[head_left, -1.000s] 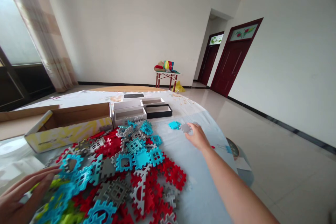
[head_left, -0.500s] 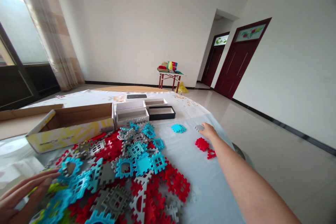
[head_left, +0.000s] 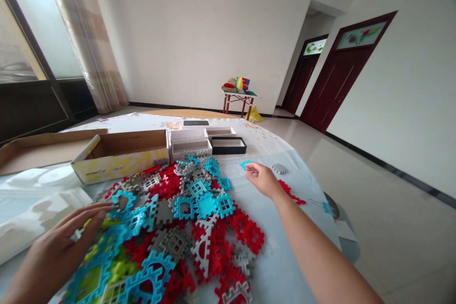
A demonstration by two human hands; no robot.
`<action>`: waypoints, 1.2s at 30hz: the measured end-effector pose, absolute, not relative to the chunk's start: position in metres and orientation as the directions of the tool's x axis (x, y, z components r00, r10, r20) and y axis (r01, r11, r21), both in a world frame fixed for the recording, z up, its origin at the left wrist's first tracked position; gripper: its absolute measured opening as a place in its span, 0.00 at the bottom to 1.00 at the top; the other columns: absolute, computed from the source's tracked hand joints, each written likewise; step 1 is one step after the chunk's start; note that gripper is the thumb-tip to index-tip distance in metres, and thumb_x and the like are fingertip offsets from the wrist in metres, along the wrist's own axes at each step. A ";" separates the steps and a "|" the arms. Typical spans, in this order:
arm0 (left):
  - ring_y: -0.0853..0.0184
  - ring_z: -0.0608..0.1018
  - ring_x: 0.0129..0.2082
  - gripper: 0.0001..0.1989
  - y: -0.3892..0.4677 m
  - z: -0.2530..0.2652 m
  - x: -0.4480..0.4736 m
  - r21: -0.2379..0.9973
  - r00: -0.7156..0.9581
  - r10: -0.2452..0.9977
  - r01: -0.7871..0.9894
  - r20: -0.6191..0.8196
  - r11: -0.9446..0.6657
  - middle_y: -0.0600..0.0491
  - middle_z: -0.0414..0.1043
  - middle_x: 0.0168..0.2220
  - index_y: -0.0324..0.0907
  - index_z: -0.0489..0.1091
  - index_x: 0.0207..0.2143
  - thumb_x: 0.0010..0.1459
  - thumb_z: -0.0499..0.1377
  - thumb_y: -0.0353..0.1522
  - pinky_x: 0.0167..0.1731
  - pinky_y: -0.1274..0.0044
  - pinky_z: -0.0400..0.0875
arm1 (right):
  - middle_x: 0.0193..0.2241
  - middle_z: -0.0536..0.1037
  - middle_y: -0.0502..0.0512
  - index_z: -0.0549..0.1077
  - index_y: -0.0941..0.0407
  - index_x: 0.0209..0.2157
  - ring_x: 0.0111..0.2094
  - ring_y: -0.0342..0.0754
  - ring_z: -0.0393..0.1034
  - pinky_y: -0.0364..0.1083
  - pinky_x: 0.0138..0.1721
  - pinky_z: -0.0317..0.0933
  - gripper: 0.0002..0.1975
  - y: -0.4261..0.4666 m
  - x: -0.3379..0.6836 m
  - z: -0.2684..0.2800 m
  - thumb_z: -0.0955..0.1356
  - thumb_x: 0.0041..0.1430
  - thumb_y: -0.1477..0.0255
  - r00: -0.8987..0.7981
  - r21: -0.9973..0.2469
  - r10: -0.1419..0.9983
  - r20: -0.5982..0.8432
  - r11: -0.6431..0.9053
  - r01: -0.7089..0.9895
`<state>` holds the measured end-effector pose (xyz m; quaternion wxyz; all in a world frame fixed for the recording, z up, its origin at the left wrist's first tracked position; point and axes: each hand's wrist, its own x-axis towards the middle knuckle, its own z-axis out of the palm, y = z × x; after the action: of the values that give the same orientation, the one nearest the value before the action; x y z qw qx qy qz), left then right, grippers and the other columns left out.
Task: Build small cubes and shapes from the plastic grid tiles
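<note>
A heap of interlocking plastic building pieces in red, grey, blue and green lies on the table. My left hand (head_left: 73, 232) rests at the heap's left side, fingers stretched out and thumb apart. Its fingertips meet the edge of a blue round-holed piece (head_left: 123, 201). To the right of the heap, my right hand (head_left: 262, 179) hovers over the cloth with loosely bent fingers and nothing visible in them. Behind it a blue toothed piece (head_left: 245, 165) is partly hidden. A grey toothed piece (head_left: 279, 168) lies to its right, with red pieces (head_left: 291, 192) nearer, partly behind my forearm.
An open cardboard box (head_left: 121, 166) stands behind the heap, beside small white boxes (head_left: 191, 147) and a black-rimmed box (head_left: 228, 145). A phone-like dark rectangle (head_left: 195, 123) lies farther back. White plastic packaging (head_left: 42, 213) sits at left. The table's curved edge runs along the right.
My right hand has let go of the grey toothed piece, which now lies on the cloth, and has moved left to the blue piece. The view has shifted slightly; my left hand stays at the heap.
</note>
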<state>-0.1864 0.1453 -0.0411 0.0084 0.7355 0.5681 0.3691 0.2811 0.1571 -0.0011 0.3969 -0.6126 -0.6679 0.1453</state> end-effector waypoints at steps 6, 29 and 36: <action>0.64 0.74 0.44 0.18 0.132 -0.027 -0.174 0.524 0.119 0.870 0.757 0.478 -0.391 0.55 0.73 0.43 0.49 0.69 0.39 0.52 0.52 0.47 0.47 0.76 0.65 | 0.38 0.76 0.54 0.73 0.55 0.41 0.40 0.47 0.69 0.47 0.44 0.62 0.15 0.113 0.209 0.008 0.69 0.50 0.67 -0.256 -0.637 0.902 0.347 0.427 0.642; 0.65 0.74 0.45 0.18 0.116 -0.008 -0.141 0.502 0.247 0.865 0.731 0.437 -0.462 0.53 0.74 0.44 0.49 0.72 0.37 0.51 0.53 0.47 0.47 0.76 0.67 | 0.45 0.70 0.53 0.69 0.49 0.48 0.48 0.52 0.58 0.51 0.49 0.52 0.25 0.083 0.215 0.013 0.67 0.45 0.76 -0.595 -0.381 0.799 0.088 0.579 0.721; 0.65 0.72 0.50 0.18 0.108 0.001 -0.131 0.490 0.414 0.856 0.702 0.310 -0.517 0.56 0.71 0.49 0.53 0.71 0.43 0.52 0.53 0.46 0.50 0.75 0.66 | 0.39 0.76 0.52 0.74 0.52 0.40 0.43 0.47 0.65 0.49 0.48 0.55 0.11 0.086 0.209 0.013 0.64 0.56 0.74 -0.563 -0.439 0.787 0.252 0.612 0.658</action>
<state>-0.1311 0.1077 0.0010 0.1433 0.8287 0.4700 0.2682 0.2090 0.0858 0.0131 0.2156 -0.4147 -0.8714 0.1490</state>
